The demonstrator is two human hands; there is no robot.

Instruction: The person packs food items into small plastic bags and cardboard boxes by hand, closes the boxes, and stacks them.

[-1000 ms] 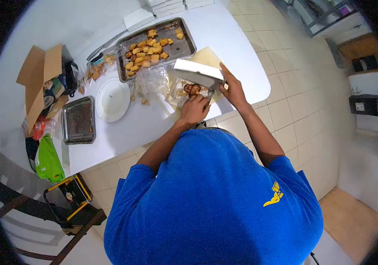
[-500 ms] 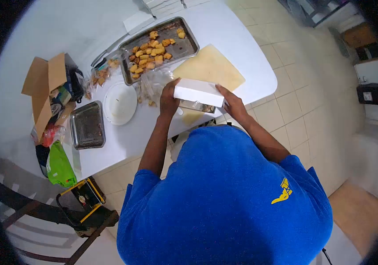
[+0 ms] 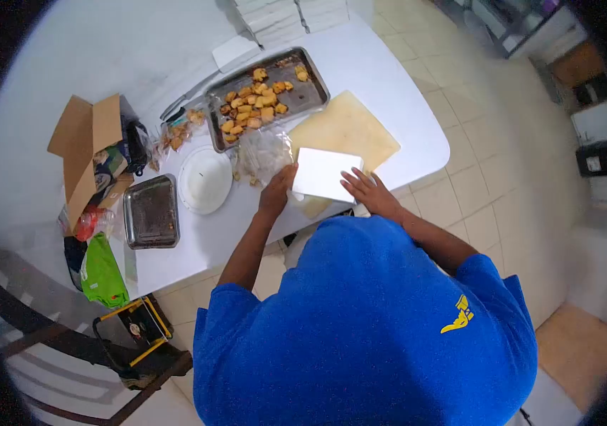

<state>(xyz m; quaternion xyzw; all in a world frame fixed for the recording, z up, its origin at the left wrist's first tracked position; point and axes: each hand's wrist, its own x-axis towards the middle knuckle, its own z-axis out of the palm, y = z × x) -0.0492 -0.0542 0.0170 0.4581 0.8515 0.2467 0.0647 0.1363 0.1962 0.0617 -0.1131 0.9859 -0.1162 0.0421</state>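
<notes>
A white cardboard box (image 3: 326, 172) sits at the table's near edge, partly over a pale cutting board (image 3: 367, 135), and its flat top faces up. My left hand (image 3: 275, 193) grips the box's left side, with the fingertips partly hidden. On the right part of the top lies my right hand (image 3: 373, 194), its fingers spread and stretched out. Whatever the box contains is out of sight. Close to my left hand is a clear plastic bag (image 3: 264, 153) holding some pieces that are hard to make out.
Beyond the bag, a metal baking tray (image 3: 310, 96) bears several browned pastry pieces (image 3: 257, 103). Left of it are a white plate (image 3: 204, 181), a smaller dark tray (image 3: 151, 213), a bagged batch of pieces (image 3: 183, 129) and an open carton (image 3: 80, 153). White boxes (image 3: 275, 21) are stacked behind.
The box has tipped so that its broad white top now faces me, and the opening seen before is covered. My right hand has shifted from its side onto the top.
</notes>
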